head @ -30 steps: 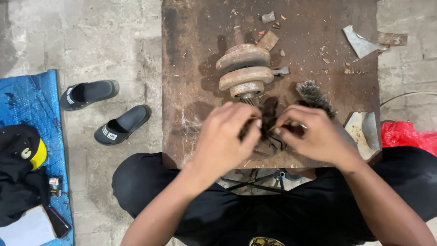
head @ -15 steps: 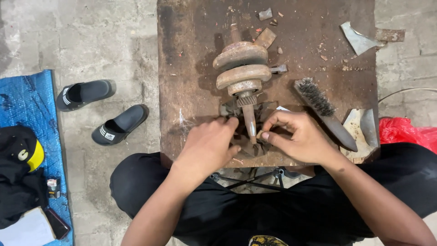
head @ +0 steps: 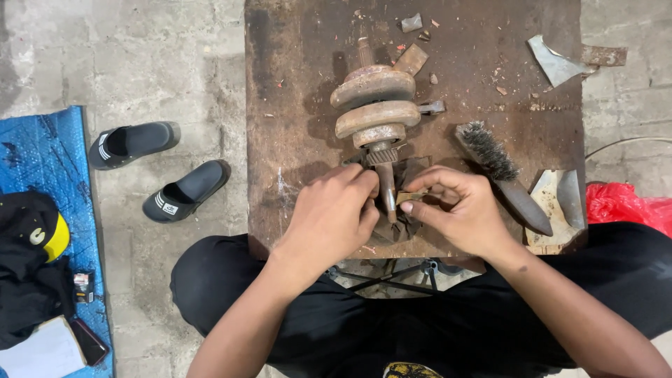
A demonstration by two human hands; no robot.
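Note:
A rusty crankshaft [head: 375,110] with two round webs lies on the brown metal table [head: 294,119], its thin shaft end [head: 386,192] pointing toward me. My left hand [head: 334,217] pinches the shaft end from the left. My right hand [head: 458,210] holds a small brownish strip, probably sandpaper [head: 409,198], against the shaft from the right. Dark scraps under the shaft are partly hidden by both hands.
A wire brush [head: 500,171] with a dark handle lies right of my right hand. Metal scraps [head: 556,63] sit at the table's far right and near corner. Two black slippers [head: 157,164] are on the concrete floor at left, beside a blue mat [head: 49,154] with dark clothes.
Both hands have pulled back toward me and spread slightly, uncovering the shaft end and the wire brush. The right hand now shows the small strip at the shaft.

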